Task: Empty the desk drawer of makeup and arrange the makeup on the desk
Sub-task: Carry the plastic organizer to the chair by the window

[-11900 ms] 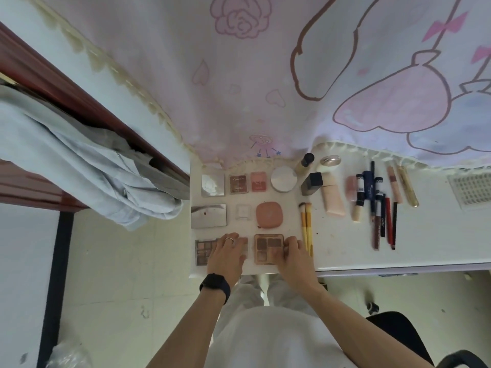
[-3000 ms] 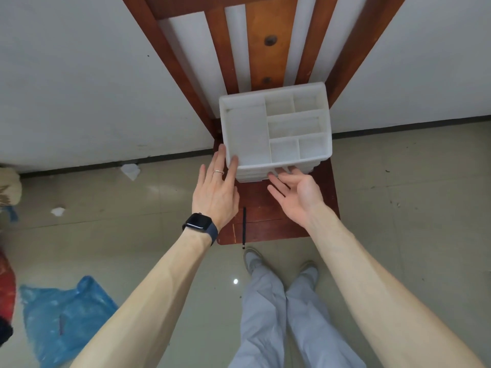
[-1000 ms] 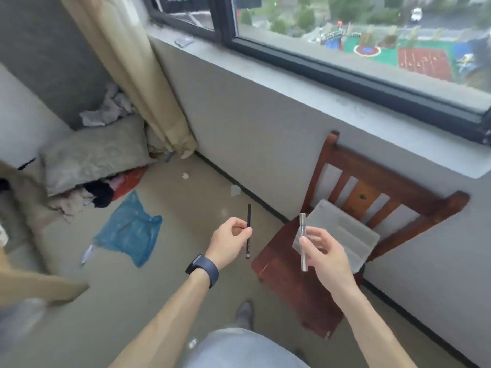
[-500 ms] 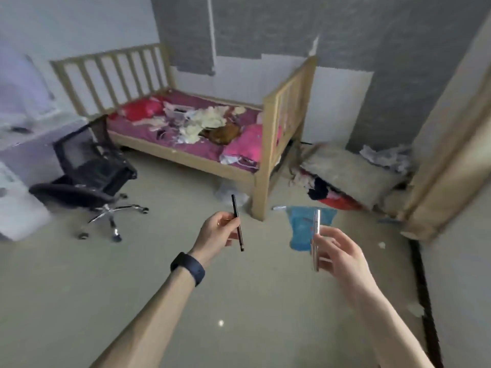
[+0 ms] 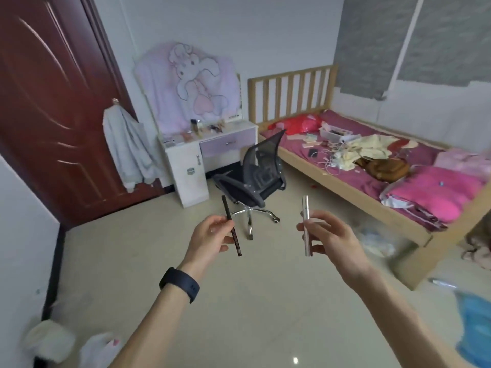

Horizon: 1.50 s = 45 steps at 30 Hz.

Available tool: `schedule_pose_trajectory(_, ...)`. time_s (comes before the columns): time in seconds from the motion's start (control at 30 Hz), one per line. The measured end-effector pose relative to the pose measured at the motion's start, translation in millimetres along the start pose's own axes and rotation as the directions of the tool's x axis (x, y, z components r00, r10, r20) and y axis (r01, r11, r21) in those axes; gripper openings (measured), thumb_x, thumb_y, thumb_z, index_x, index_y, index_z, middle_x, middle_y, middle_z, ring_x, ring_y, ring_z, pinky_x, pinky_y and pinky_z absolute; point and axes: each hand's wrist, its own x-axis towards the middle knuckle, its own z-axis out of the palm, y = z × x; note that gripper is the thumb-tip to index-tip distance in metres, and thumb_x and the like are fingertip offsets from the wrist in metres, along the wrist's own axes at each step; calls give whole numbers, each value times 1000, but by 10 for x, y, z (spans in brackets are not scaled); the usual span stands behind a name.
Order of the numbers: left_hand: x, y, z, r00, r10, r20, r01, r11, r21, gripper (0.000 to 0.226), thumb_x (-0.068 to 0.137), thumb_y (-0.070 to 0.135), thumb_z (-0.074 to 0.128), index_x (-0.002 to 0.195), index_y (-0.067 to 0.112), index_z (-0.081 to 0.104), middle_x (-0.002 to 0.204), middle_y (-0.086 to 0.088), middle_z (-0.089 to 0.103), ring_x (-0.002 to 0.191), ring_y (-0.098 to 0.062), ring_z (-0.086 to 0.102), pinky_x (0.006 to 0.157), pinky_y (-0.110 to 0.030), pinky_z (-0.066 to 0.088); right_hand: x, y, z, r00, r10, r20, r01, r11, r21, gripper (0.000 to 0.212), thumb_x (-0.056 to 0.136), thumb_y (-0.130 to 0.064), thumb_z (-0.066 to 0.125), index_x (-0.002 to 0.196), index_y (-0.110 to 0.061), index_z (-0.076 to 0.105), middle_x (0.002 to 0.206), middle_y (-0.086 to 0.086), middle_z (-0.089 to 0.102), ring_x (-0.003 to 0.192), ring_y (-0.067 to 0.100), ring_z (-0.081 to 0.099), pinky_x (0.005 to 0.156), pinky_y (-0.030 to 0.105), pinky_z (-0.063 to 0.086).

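Note:
My left hand (image 5: 210, 239) pinches a thin dark makeup pencil (image 5: 232, 226), held nearly upright in front of me. My right hand (image 5: 330, 236) grips a slim silver makeup tube (image 5: 306, 224), also upright. Both hands are raised over the floor in the middle of the room. Far ahead stands the white and lilac desk (image 5: 225, 143) with its drawer closed; several makeup items (image 5: 202, 128) sit on its top under a pink cartoon cloth (image 5: 191, 83).
A black mesh office chair (image 5: 255, 179) stands in front of the desk. A wooden bed (image 5: 372, 160) with pink bedding and clutter fills the right. A dark red door (image 5: 53, 102) with a hanging grey garment (image 5: 127, 150) is left. Bags lie on the floor.
My view has swung from the chair by the window across the bed to the desk and door. Both hands keep hold of the pencil and the silver tube.

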Motion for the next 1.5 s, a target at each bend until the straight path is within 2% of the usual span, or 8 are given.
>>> schedule_pose_trajectory(0.4, 2097, 639, -1150, 978, 65, -197, -85, 992, -95, 16, 92, 26, 71, 104, 16, 68, 91, 3, 74, 75, -19, 74, 67, -30, 54, 2353, -227, 1526, 981, -92, 169, 77, 993, 93, 8, 97, -19, 66, 95, -24, 72, 92, 3, 76, 70, 12, 58, 60, 20, 48)
schedule_pose_trajectory(0.57, 3166, 890, -1306, 963, 42, -265, -65, 995, -79, 18, 93, 23, 69, 107, 12, 68, 93, -2, 76, 75, -18, 75, 63, -25, 55, 3628, -445, 1985, 966, -74, 246, 55, 995, 84, 10, 98, -16, 65, 104, -15, 72, 95, 11, 75, 68, 16, 54, 60, 26, 46)
schedule_pose_trajectory(0.67, 3809, 1048, -1416, 953, 10, -302, -40, 995, -93, 17, 93, 21, 70, 105, 10, 67, 99, -8, 73, 72, -18, 73, 70, -32, 53, 4351, -628, 2283, 953, -65, 297, 44, 996, 77, 12, 98, -17, 64, 107, -14, 71, 91, 6, 76, 70, 14, 58, 60, 23, 49)
schedule_pose_trajectory(0.83, 4900, 1152, -1683, 939, -10, -343, -22, 996, -90, 26, 93, 21, 69, 115, 8, 67, 113, -13, 71, 92, -33, 72, 79, -39, 55, 5504, -761, 2849, 933, -67, 354, 42, 996, 77, 14, 98, -17, 64, 110, -13, 69, 95, 12, 73, 77, 14, 60, 67, 24, 53)
schedule_pose_trajectory(0.93, 5621, 1094, -1888, 949, -17, -313, -6, 997, -75, 25, 94, 22, 68, 114, 9, 67, 111, -11, 73, 90, -31, 73, 87, -45, 56, 6203, -727, 3216, 934, -69, 350, 54, 997, 50, 16, 98, -19, 65, 112, -12, 68, 101, 13, 73, 75, 10, 61, 67, 22, 53)
schedule_pose_trajectory(1.1, 6971, 963, -2311, 955, -52, -292, 24, 995, -100, 24, 94, 23, 68, 115, 12, 66, 103, -3, 74, 73, -18, 73, 75, -34, 54, 7274, -609, 3791, 949, -28, 315, 31, 1000, -4, 12, 98, -18, 64, 108, -14, 69, 97, 6, 75, 74, 8, 62, 73, 29, 53)
schedule_pose_trajectory(1.23, 8065, 953, -2527, 966, -87, -242, 63, 992, -105, 20, 94, 24, 68, 112, 14, 65, 96, -1, 74, 67, -15, 71, 77, -37, 55, 8125, -572, 4199, 965, 15, 262, -8, 1000, -27, 10, 99, -18, 62, 103, -14, 70, 91, 1, 75, 70, 7, 61, 70, 25, 54)
schedule_pose_trajectory(1.5, 9992, 903, -2531, 975, -200, -95, 196, 979, -49, 25, 95, 26, 67, 116, 13, 64, 103, -5, 74, 79, -21, 73, 79, -36, 55, 9742, -307, 4749, 979, 118, 168, -115, 993, -26, 10, 99, -20, 62, 102, -19, 72, 93, 1, 76, 78, 16, 63, 70, 28, 56)
